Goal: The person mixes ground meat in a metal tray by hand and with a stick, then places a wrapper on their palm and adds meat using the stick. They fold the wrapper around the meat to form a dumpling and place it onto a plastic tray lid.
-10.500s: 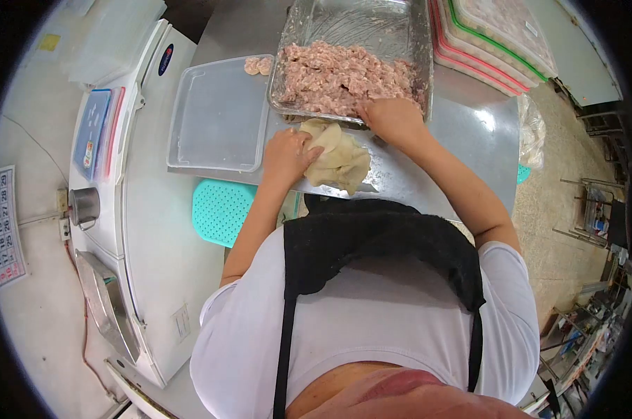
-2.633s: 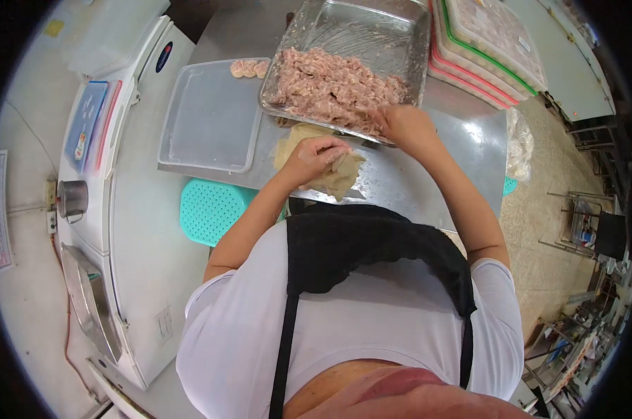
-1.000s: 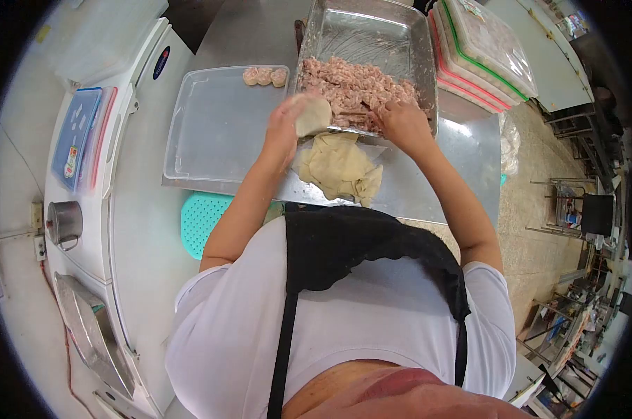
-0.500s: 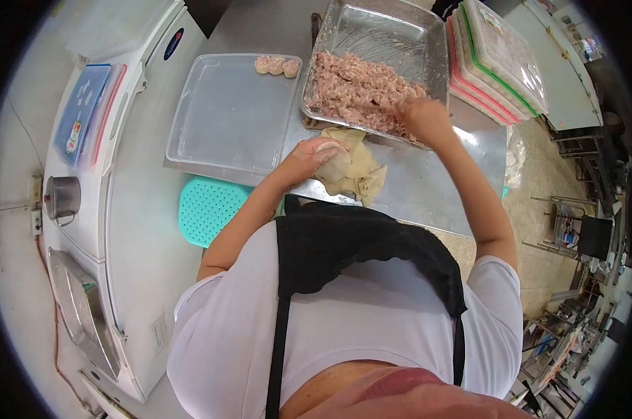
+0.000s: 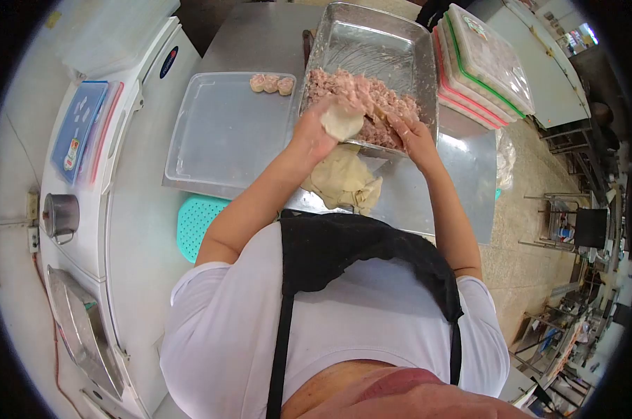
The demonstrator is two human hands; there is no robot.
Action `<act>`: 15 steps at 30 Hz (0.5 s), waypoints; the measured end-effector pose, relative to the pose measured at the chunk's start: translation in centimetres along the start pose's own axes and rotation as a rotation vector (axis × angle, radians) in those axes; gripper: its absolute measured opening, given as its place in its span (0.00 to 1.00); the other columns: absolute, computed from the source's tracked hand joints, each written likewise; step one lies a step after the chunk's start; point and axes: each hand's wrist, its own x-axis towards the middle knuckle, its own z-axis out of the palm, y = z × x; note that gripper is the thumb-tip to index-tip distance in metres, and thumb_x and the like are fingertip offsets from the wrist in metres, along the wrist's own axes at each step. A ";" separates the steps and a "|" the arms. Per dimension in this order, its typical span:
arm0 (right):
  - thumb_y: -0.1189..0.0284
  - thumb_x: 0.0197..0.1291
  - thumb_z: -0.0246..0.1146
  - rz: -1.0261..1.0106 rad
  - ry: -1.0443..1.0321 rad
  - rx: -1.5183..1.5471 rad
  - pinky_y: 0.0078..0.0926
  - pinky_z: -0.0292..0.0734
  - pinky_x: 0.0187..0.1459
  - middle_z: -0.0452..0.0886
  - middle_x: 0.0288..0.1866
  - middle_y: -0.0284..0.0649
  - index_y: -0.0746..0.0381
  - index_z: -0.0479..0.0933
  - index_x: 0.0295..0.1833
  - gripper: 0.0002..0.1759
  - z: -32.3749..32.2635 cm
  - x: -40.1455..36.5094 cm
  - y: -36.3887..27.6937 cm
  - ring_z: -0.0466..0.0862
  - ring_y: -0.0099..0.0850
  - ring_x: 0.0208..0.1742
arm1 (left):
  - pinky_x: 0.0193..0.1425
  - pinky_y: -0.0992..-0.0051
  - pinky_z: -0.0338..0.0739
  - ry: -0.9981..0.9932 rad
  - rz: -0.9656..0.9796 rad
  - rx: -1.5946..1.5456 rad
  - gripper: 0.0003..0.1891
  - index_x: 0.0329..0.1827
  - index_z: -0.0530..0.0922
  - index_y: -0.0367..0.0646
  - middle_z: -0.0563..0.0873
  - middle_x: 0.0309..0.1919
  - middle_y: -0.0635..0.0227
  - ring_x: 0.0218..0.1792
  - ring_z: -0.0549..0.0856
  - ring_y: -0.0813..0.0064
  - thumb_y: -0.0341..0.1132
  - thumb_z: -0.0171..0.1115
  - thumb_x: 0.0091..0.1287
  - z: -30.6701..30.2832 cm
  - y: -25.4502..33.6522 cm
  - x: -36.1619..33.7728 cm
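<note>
My left hand (image 5: 311, 134) holds a round, pale dumpling wrapper (image 5: 342, 123) over the near edge of a metal pan (image 5: 372, 38). Raw minced meat (image 5: 397, 106) is heaped in the near half of that pan. My right hand (image 5: 415, 140) is closed on a small brownish spatula (image 5: 380, 112), whose tip is at the meat beside the wrapper; the fingers hide most of its length. Below both hands, a loose pile of wrappers (image 5: 344, 180) lies on the metal table.
Left of the pan is a translucent plastic tray (image 5: 232, 136) with three open-topped dumplings (image 5: 272, 84) in its far right corner. Stacked lidded containers (image 5: 487, 66) stand to the right. A turquoise perforated stool (image 5: 198, 227) sits below the table's left edge, near a white freezer (image 5: 144, 188).
My left hand has moved forward with the wrapper, from above the pile to the pan's edge. The right hand, with the spatula, has come back toward the left hand.
</note>
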 end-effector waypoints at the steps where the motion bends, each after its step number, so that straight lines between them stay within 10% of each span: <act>1: 0.56 0.68 0.56 -0.028 0.023 0.027 0.35 0.73 0.35 0.82 0.27 0.45 0.60 0.83 0.48 0.20 0.3 0.0 -0.2 0.81 0.36 0.30 | 0.63 0.58 0.74 -0.006 -0.007 0.003 0.18 0.59 0.71 0.36 0.79 0.55 0.55 0.54 0.81 0.60 0.39 0.48 0.74 1.3 0.3 0.6; 8: 0.62 0.66 0.57 -0.242 0.136 -0.624 0.39 0.76 0.41 0.82 0.36 0.50 0.60 0.82 0.47 0.15 -1.7 -2.5 -3.2 0.83 0.45 0.38 | 0.75 0.48 0.52 -0.001 0.091 -0.193 0.40 0.70 0.60 0.34 0.68 0.67 0.49 0.69 0.65 0.51 0.63 0.41 0.70 2.5 1.0 3.4; 15: 0.65 0.65 0.55 -0.375 0.142 -0.749 0.44 0.78 0.40 0.80 0.38 0.48 0.59 0.81 0.46 0.13 -2.0 -3.3 -2.2 0.82 0.48 0.39 | 0.68 0.51 0.64 -0.037 0.002 -0.101 0.32 0.56 0.73 0.40 0.76 0.57 0.52 0.59 0.74 0.54 0.62 0.46 0.69 5.9 -0.2 1.2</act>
